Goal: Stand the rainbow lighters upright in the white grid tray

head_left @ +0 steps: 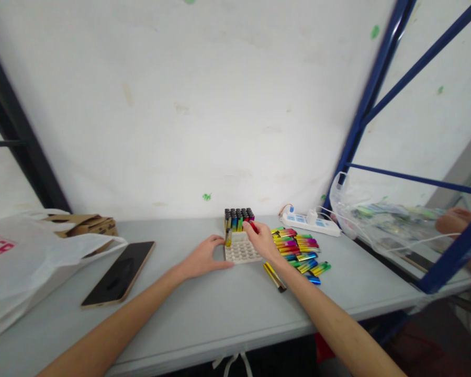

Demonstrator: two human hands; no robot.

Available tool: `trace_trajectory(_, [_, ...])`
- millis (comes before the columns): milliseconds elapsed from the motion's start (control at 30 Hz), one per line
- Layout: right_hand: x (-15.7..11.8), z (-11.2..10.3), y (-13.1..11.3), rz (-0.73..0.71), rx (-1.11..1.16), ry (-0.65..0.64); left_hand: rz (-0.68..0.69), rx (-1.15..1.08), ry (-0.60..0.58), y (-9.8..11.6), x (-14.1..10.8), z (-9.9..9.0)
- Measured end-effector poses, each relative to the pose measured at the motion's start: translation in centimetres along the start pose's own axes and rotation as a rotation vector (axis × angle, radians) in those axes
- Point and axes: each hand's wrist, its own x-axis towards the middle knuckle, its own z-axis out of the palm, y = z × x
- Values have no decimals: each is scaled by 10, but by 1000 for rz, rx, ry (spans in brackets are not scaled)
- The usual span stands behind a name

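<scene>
A white tray with rows of round holes (241, 252) lies on the grey table in front of me. One yellow lighter (228, 238) stands upright in its left side. My left hand (204, 256) rests at the tray's left edge, thumb and fingers spread apart. Over the tray, my right hand (262, 241) is closed on a red lighter (253, 226), mostly covered by the fingers. Behind the tray, a block of upright lighters with black tops (238, 215) stands in rows. To the right lies a pile of shiny multicoloured lighters (298, 251), with a single gold lighter (275, 277) nearer me.
A phone (118, 273) lies left, beside a white plastic bag (27, 267) and cardboard (90, 226). A power strip (312, 222) sits by the wall. Past the blue metal frame (355, 125), another person's hand (455, 221) is near clear plastic bags (392, 222).
</scene>
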Motion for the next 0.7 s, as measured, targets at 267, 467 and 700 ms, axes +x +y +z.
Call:
trace_trajectory(267, [-2,1,-7,-28,-105,-6,31,-2,4,-4,-1,2])
trace_trajectory(467, [-2,3,-1,12,-134,45,20,10,1,-3,1,1])
trace_trajectory(700, [-3,3,-4,-6,-113,6,17,20,-12,-1,0,-1])
